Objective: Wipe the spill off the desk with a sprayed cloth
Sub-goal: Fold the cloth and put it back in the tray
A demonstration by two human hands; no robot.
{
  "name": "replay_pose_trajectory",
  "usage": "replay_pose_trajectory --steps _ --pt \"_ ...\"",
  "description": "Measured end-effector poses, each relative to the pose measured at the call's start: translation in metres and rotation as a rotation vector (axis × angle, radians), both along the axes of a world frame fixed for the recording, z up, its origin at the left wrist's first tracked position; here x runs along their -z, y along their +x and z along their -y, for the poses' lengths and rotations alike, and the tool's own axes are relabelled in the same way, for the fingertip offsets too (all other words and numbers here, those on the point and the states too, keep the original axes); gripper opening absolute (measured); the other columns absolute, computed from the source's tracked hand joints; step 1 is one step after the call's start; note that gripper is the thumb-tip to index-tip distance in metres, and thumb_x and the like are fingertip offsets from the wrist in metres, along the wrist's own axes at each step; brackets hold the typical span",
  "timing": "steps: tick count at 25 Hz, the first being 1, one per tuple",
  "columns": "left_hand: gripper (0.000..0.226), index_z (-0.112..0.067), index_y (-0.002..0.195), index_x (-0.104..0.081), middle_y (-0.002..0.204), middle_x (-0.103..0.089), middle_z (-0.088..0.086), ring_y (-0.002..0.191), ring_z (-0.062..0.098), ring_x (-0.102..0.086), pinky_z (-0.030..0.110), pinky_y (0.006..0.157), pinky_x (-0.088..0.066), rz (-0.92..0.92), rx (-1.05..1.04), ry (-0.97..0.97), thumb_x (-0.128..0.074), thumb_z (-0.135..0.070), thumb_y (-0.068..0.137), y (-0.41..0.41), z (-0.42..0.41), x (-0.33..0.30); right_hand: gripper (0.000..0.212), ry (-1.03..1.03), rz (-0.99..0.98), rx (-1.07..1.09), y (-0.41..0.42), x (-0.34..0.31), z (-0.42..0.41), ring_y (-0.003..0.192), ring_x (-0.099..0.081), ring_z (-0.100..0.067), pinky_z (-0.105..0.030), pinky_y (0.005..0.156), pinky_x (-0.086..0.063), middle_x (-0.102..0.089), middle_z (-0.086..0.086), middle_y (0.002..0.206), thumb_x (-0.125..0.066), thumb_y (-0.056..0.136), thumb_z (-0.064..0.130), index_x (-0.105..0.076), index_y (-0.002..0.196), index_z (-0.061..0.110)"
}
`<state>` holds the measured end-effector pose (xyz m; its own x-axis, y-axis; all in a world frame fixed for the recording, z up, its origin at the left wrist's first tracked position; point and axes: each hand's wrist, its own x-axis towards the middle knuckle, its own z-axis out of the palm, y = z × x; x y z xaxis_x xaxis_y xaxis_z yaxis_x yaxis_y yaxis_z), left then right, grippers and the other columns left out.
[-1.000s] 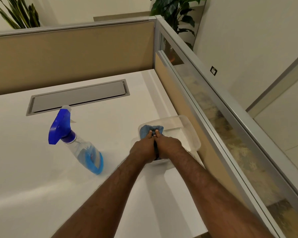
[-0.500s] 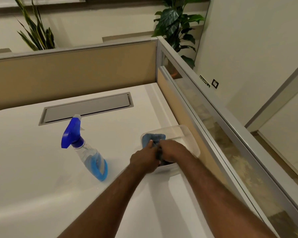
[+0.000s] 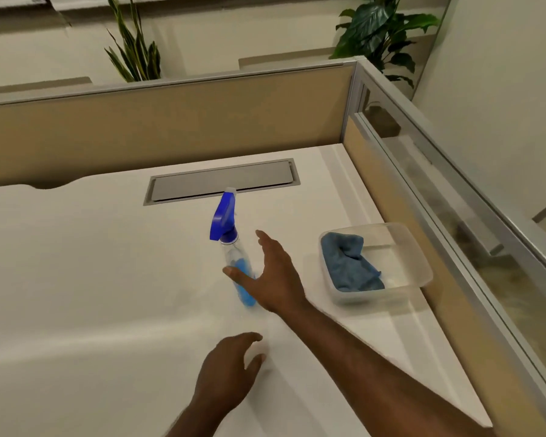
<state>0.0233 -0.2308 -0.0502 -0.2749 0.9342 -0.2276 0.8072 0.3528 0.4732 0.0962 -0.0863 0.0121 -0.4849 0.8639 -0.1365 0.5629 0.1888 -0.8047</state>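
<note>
A clear spray bottle with a blue trigger head and blue liquid stands on the white desk. My right hand is open right beside the bottle's lower body, thumb across its front, fingers spread; no closed grip shows. A crumpled blue cloth lies in the left part of a clear plastic tub near the right partition. My left hand hovers low over the desk's near side, fingers loosely curled, holding nothing. No spill is plain to see on the desk.
A grey cable hatch is set into the desk behind the bottle. Tan partitions close the back and right sides, the right one with a glass strip. Potted plants stand beyond.
Both hands have left the cloth in the tub. My right hand moved left to the spray bottle; my left hand drew back toward me. The view tilted up and shifted.
</note>
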Motion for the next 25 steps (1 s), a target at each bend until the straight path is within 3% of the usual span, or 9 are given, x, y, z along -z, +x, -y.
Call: replay_pose_trajectory --steps 2,4,8,10,14,17,21,25 --pt "0.051 -0.034 0.137 -0.044 0.144 -0.047 -0.015 0.131 0.006 -0.042 0.023 0.107 -0.035 -0.043 -0.108 0.044 -0.053 -0.049 0.089 -0.018 0.005 0.012 0.105 0.043 0.047 0.067 -0.023 0.010 0.012 0.137 -0.034 -0.017 -0.033 0.105 -0.036 -0.029 0.004 0.154 -0.057 0.068 0.076 -0.013 0.149 0.027" --pt "0.068 -0.028 0.146 -0.030 0.156 -0.030 -0.007 0.142 0.014 -0.029 0.033 0.115 -0.029 -0.067 -0.162 0.025 -0.054 -0.052 0.087 -0.033 -0.001 0.020 0.100 0.103 0.106 0.153 -0.039 0.018 0.018 0.130 -0.044 -0.018 -0.030 0.098 -0.042 -0.040 0.001 0.148 -0.058 0.070 0.074 -0.019 0.148 0.023" --pt "0.089 -0.028 0.152 -0.001 0.163 0.001 -0.003 0.150 0.024 -0.002 0.047 0.119 -0.012 -0.121 -0.109 -0.084 -0.050 -0.061 0.086 -0.049 -0.028 0.028 0.060 0.202 0.136 0.284 -0.052 0.028 0.017 0.098 -0.063 -0.014 -0.018 0.076 -0.045 -0.065 0.001 0.116 -0.061 0.081 0.059 -0.048 0.124 0.019" --pt "0.091 -0.028 0.152 0.004 0.163 0.007 -0.002 0.149 0.026 0.004 0.050 0.119 -0.008 -0.130 -0.049 -0.126 -0.049 -0.061 0.086 -0.050 -0.038 0.030 0.051 0.207 0.122 0.305 -0.048 0.024 0.012 0.095 -0.064 -0.015 -0.020 0.076 -0.046 -0.067 0.000 0.113 -0.061 0.084 0.052 -0.050 0.120 0.017" --pt "0.095 -0.027 0.152 0.007 0.162 0.012 -0.003 0.149 0.027 0.009 0.053 0.118 -0.003 -0.137 0.028 -0.205 -0.048 -0.064 0.084 -0.048 -0.054 0.029 0.056 0.178 0.032 0.354 -0.020 0.002 -0.005 0.106 -0.062 -0.017 -0.019 0.082 -0.041 -0.062 0.000 0.121 -0.060 0.086 0.047 -0.045 0.129 0.015" --pt "0.097 -0.028 0.152 0.006 0.162 0.012 -0.005 0.149 0.027 0.010 0.054 0.118 -0.002 -0.123 0.048 -0.199 -0.048 -0.067 0.082 -0.047 -0.061 0.034 0.066 0.224 -0.050 0.453 0.020 -0.033 -0.023 0.101 -0.057 -0.011 -0.021 0.082 -0.043 -0.054 0.004 0.114 -0.064 0.085 0.044 -0.034 0.136 0.014" --pt "0.093 -0.030 0.152 0.003 0.162 0.009 -0.008 0.149 0.026 0.009 0.054 0.118 -0.005 -0.111 0.059 -0.149 -0.046 -0.068 0.082 -0.044 -0.069 0.044 0.070 0.370 -0.171 0.619 0.096 -0.068 -0.051 0.106 -0.060 -0.019 -0.034 0.089 -0.052 -0.059 -0.004 0.125 -0.071 0.081 0.035 -0.033 0.137 0.015" --pt "0.091 -0.033 0.152 0.001 0.162 0.010 -0.008 0.149 0.027 0.008 0.054 0.117 -0.005 -0.118 0.066 -0.150 -0.044 -0.070 0.082 -0.036 -0.079 0.046 0.065 0.402 -0.075 0.680 0.159 -0.052 -0.073 0.104 -0.061 -0.016 -0.039 0.087 -0.056 -0.060 -0.005 0.122 -0.072 0.081 0.033 -0.038 0.133 0.015"
